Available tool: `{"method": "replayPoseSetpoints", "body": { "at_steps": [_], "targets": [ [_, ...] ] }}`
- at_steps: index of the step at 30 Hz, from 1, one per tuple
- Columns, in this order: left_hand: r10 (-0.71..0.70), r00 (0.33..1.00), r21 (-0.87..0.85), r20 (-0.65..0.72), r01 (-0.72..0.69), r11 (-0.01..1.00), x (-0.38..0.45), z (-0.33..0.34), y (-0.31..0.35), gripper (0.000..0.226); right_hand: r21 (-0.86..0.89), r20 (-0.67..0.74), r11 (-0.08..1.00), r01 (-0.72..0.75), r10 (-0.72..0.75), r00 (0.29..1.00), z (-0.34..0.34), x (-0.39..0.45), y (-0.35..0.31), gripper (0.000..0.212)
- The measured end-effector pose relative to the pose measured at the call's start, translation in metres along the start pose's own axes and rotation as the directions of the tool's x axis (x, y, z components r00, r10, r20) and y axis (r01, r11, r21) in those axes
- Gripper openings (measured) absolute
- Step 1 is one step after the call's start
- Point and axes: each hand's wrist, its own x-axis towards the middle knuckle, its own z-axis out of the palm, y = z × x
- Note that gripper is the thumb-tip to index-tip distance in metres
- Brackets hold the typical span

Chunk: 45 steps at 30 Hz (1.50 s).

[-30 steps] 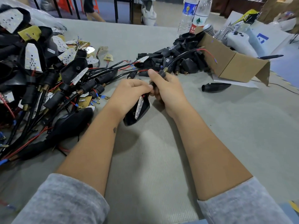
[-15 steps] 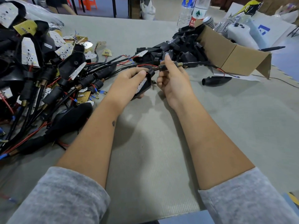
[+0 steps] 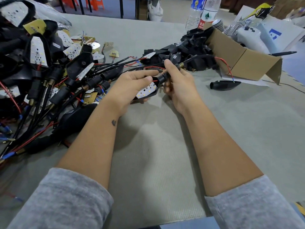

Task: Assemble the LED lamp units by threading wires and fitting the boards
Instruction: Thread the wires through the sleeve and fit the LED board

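My left hand (image 3: 132,85) grips a black lamp housing (image 3: 154,92) with a white LED board (image 3: 146,90) lying in its open face. My right hand (image 3: 179,85) pinches the housing's black stem (image 3: 162,78) between thumb and fingers, just right of the housing. A brass threaded end (image 3: 181,65) sticks out past the thumb, and a black cable (image 3: 198,57) with a red wire (image 3: 227,65) arcs from it toward the box. Both hands hover above the grey mat (image 3: 165,162).
A heap of wired lamp units (image 3: 41,76) fills the left. Loose black housings (image 3: 184,53) lie piled behind my hands. An open cardboard box (image 3: 244,63) sits at the right, one black housing (image 3: 225,84) in front of it. Two water bottles (image 3: 203,12) stand at the back.
The housing has turned so the white board faces up. My right hand has slid along the stem, and the cable with its red wire now loops toward the box.
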Motion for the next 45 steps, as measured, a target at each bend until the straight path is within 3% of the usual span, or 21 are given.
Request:
{"method": "replayPoseSetpoints", "body": {
  "at_steps": [7, 14, 23, 26, 29, 32, 39, 42, 45],
  "targets": [
    [-0.062, 0.991, -0.091, -0.12, 0.052, 0.995, 0.001, -0.001, 0.003, 0.012, 0.13, 0.01, 0.986, -0.105, 0.104, 0.994, 0.002, 0.002, -0.004, 0.055],
    [-0.084, 0.986, -0.093, -0.146, 0.071, 0.993, 0.0, -0.005, 0.004, 0.014, 0.24, -0.119, 0.971, -0.022, 0.052, 0.991, -0.004, 0.001, -0.005, 0.019],
    [-0.088, 0.984, -0.139, -0.154, 0.066, 0.988, 0.001, -0.011, 0.001, 0.014, 0.07, -0.288, 0.991, 0.115, -0.091, 0.953, -0.004, -0.001, 0.0, 0.017],
    [-0.13, 0.974, -0.324, -0.188, 0.064, 0.944, 0.005, -0.013, 0.001, 0.011, 0.076, -0.326, 0.989, 0.13, -0.099, 0.94, -0.003, -0.002, -0.001, 0.015],
    [-0.229, 0.933, -0.614, -0.277, 0.011, 0.79, 0.009, -0.019, 0.001, 0.006, 0.078, -0.361, 0.987, 0.14, -0.103, 0.927, -0.003, -0.003, -0.002, 0.012],
    [-0.257, 0.909, -0.699, -0.329, -0.052, 0.714, 0.011, -0.02, -0.001, 0.006, 0.002, -0.376, 0.987, 0.159, -0.146, 0.915, -0.003, -0.003, -0.002, 0.015],
    [-0.219, 0.893, -0.733, -0.394, -0.161, 0.661, 0.014, -0.017, -0.003, 0.005, -0.333, -0.283, 0.917, 0.218, -0.317, 0.905, -0.002, -0.003, 0.0, 0.018],
    [-0.199, 0.912, -0.625, -0.36, -0.078, 0.777, 0.015, -0.014, -0.006, 0.028, -0.514, -0.147, 0.82, 0.254, -0.376, 0.915, 0.003, -0.005, 0.002, 0.025],
    [-0.191, 0.947, -0.619, -0.258, -0.01, 0.786, 0.014, -0.012, -0.008, 0.052, -0.554, 0.049, 0.731, 0.398, -0.448, 0.893, 0.008, -0.011, 0.005, 0.027]
  ]
}}
